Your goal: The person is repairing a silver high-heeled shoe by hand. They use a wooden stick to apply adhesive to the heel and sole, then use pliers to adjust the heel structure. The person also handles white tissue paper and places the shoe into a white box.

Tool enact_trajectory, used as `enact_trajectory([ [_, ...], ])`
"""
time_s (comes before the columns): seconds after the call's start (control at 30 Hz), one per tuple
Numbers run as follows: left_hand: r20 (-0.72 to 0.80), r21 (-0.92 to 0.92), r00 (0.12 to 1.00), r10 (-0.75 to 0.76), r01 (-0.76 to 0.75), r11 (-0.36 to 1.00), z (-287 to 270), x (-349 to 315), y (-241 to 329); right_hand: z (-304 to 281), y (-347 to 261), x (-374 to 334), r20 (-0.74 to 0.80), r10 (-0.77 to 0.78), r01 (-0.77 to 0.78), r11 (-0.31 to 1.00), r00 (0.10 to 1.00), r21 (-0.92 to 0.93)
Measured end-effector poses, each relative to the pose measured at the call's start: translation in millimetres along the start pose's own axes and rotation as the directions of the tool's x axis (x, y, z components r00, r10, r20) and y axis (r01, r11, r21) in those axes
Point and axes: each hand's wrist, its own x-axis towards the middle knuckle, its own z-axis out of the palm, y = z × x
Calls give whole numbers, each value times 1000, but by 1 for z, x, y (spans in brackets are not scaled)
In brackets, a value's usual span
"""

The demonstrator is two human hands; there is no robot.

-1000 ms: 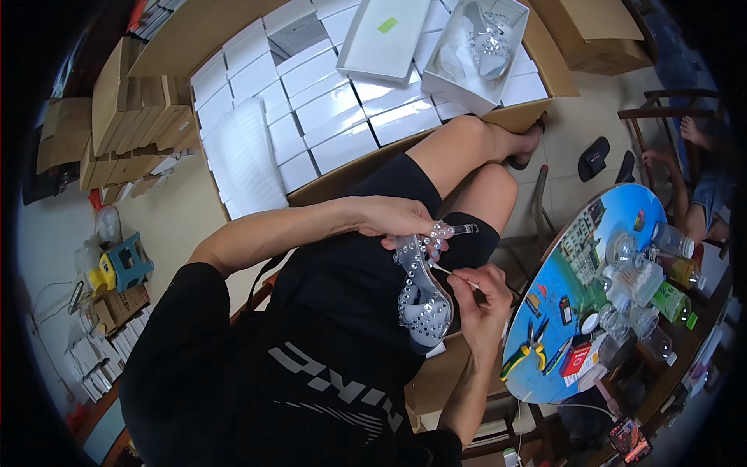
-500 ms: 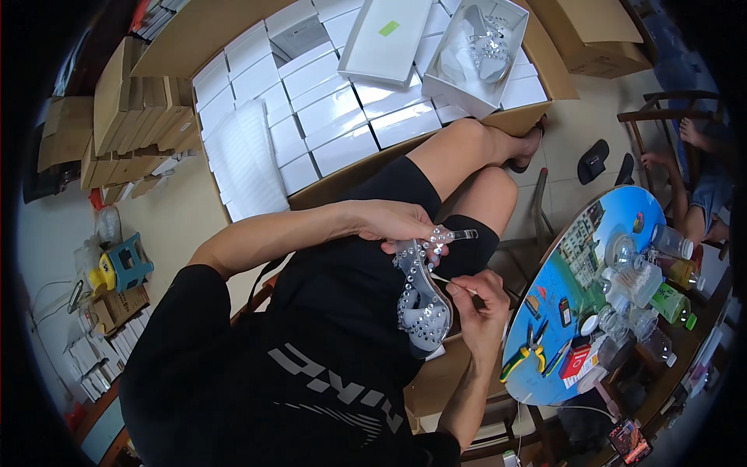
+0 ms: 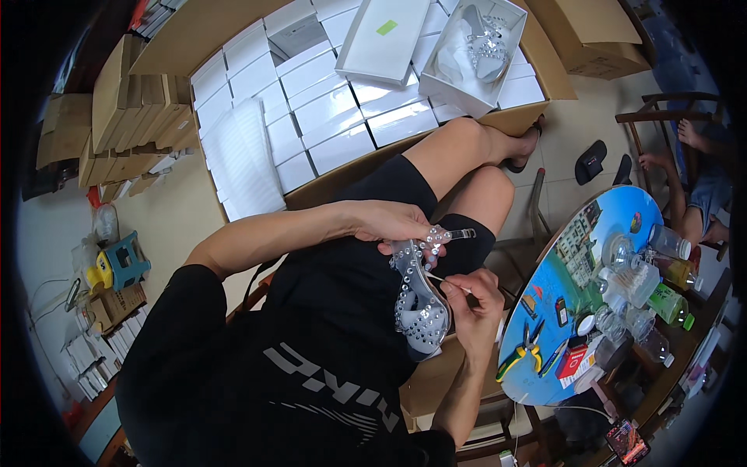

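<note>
Over my lap I hold a clear sandal [image 3: 420,315] covered in round shiny studs, its sole edge turned toward my right. My left hand [image 3: 395,222] is closed round its strap end, and a clear strap with a buckle sticks out past the fingers. Pinched in my right hand [image 3: 475,300] is a thin white stick [image 3: 437,277], whose tip reaches to the sandal's edge; whether it touches cannot be made out. Beyond my knees, an open white shoebox [image 3: 476,86] holds another studded sandal [image 3: 489,53] with white paper. Its lid [image 3: 381,43] lies alongside.
A big carton [image 3: 498,121] packed with white shoeboxes fills the space ahead. At right, a round blue table [image 3: 537,284] carries pliers [image 3: 523,352], plastic bottles [image 3: 671,303] and a red-and-white box [image 3: 573,362]. Another person's hand [image 3: 654,161] shows at far right. Flat cartons [image 3: 128,101] stand at left.
My right hand has shifted slightly left, and more of the white stick now shows, extending closer to the sandal's edge. My left hand keeps its grip on the strap end.
</note>
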Motion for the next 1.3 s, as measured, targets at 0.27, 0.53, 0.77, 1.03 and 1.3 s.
enact_trajectory([
  [0.27, 8, -1, 1000, -2, 2, 1000, 1, 4, -2, -8, 2, -3, 18, -17, 18, 999, 1000, -42],
  [0.53, -15, -5, 1000, 5, -5, 1000, -1, -2, 3, -13, -1, -1, -14, -37, 37, 999, 999, -26],
  [0.77, -124, -135, 992, 26, -43, 990, -4, -5, 3, -42, -9, -20, -306, 193, -176, 981, 932, 83],
  [1.03, -297, -332, 949, 106, -207, 920, -6, -32, -25, -175, 15, -63, -932, 114, -503, 860, 344, -80],
  [1.3, -375, -607, 927, -12, -236, 759, 17, -25, -37, -242, 79, -50, -921, -178, -571, 739, 346, -358],
])
